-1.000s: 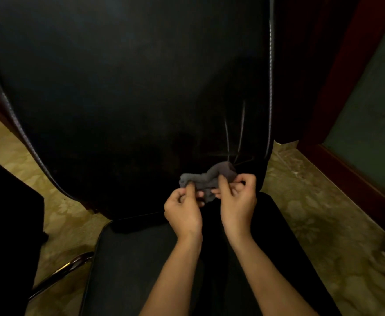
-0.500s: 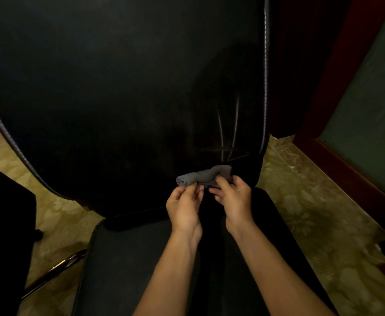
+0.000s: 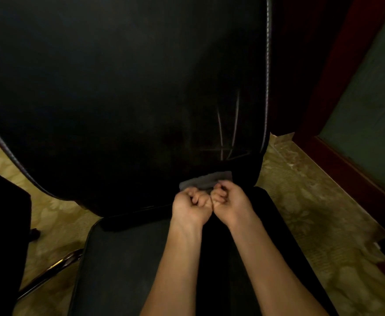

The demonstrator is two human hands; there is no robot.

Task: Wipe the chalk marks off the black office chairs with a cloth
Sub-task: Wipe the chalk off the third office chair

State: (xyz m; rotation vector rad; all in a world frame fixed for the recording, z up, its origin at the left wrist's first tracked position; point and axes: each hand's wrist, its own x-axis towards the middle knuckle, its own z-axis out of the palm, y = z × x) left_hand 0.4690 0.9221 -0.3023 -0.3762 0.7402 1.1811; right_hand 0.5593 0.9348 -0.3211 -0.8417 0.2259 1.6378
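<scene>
Both grips, left hand (image 3: 190, 205) and right hand (image 3: 229, 198), clench the grey cloth (image 3: 206, 180).
Likely bunching it into a pad; chalk marks (image 3: 229, 133) remain on the chair back (image 3: 118, 87) just above.

Chair backrest (image 3: 118, 87): black, leather-like, smooth, with a dull sheen; pale stitched piping along its edges. Thin whitish chalk marks (image 3: 228, 131) on it look powdery and matt.

Seat (image 3: 127, 258): black, matt, finer-grained than the backrest.

Cloth (image 3: 206, 180): grey, soft fabric, matt, bunched into folds.

Chair arm (image 3: 50, 270), near left: polished metal, glossy, catching highlights.

Floor (image 3: 312, 213): yellowish patterned covering, matt, slightly rough.

Frame (image 3: 337, 142), right: dark reddish wood, semi-gloss. Panel (image 3: 369, 110) inside it: grey-green, flat, matt.
</scene>
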